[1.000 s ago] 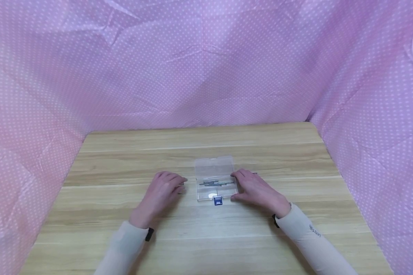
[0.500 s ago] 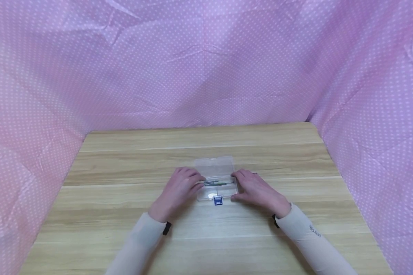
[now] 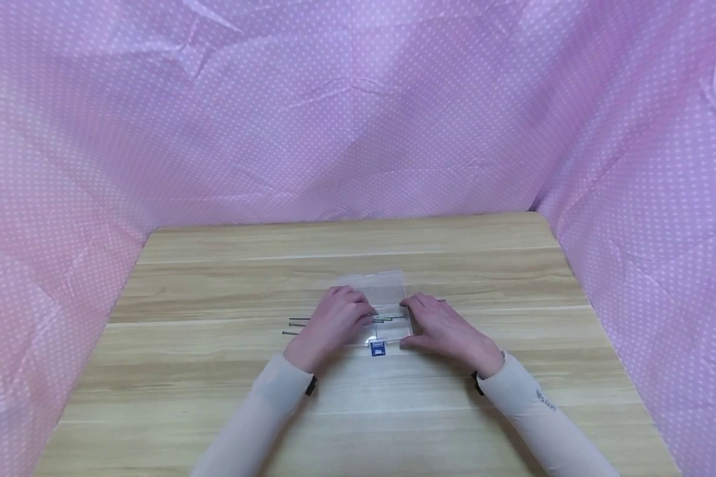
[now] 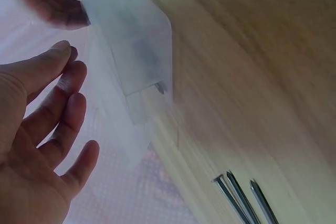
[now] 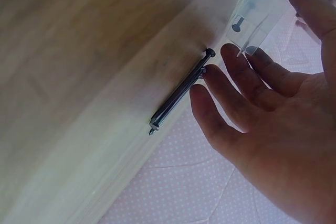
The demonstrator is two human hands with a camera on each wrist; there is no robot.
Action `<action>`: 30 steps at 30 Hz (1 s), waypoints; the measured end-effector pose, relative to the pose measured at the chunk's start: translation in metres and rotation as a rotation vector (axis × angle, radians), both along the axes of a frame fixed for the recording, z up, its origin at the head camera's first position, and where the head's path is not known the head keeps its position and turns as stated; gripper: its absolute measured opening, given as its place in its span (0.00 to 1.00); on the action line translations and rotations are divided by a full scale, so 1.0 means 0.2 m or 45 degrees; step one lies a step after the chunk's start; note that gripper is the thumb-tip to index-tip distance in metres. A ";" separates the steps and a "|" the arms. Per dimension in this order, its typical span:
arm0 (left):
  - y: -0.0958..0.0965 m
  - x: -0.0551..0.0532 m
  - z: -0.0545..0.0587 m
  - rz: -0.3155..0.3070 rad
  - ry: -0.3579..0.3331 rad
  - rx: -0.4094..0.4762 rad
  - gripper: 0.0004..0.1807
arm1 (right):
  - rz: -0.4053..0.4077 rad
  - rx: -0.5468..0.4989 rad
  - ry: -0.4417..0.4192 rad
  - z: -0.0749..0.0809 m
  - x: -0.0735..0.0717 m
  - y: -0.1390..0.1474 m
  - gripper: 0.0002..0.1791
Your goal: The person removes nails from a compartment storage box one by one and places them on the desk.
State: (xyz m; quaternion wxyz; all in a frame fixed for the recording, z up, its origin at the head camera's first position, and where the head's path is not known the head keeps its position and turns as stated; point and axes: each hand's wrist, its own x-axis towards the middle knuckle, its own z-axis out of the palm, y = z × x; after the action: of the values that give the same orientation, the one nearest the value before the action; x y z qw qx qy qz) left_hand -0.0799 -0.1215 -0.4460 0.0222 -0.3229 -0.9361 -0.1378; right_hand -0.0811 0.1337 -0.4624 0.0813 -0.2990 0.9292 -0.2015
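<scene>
An open clear plastic box [image 3: 392, 333] lies mid-table, its lid [image 3: 388, 287] tipped back; several nails [image 3: 394, 317] lie inside. My left hand [image 3: 337, 321] is over the box's left half and hides part of it. In the left wrist view, its thumb and forefinger tips come together beside the box [image 4: 126, 40]; whether a nail is between them I cannot tell. Gripping the box's right end between thumb and fingers is my right hand [image 3: 444, 328]. Several loose nails [image 4: 233, 198] lie left of the box. More nails [image 5: 181, 93] lie beyond the right hand's fingers.
A blue label [image 3: 378, 348] hangs at the box's front edge. The wooden table [image 3: 215, 278] runs back to a pink dotted cloth [image 3: 262, 132], which also hangs along both sides.
My left hand has moved right, from beside the box to above it, uncovering the loose nails on the left. My right hand and the box have stayed put.
</scene>
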 end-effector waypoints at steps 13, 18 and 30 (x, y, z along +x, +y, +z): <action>0.08 -0.07 -0.05 -0.024 0.037 -0.171 0.04 | -0.016 -0.004 -0.038 0.00 0.00 0.00 0.42; 0.09 -0.08 -0.06 -0.027 0.052 -0.192 0.04 | -0.009 -0.009 -0.025 0.00 0.00 0.00 0.42; 0.08 -0.11 -0.06 -0.012 -0.066 -0.204 0.03 | -0.006 -0.011 -0.024 0.00 0.00 0.00 0.42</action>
State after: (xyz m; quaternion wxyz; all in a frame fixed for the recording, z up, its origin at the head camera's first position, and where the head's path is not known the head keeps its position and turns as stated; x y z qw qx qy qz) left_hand -0.1024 -0.1049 -0.4580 -0.0286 -0.3243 -0.9429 -0.0708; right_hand -0.0810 0.1340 -0.4618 0.0881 -0.2951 0.9282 -0.2087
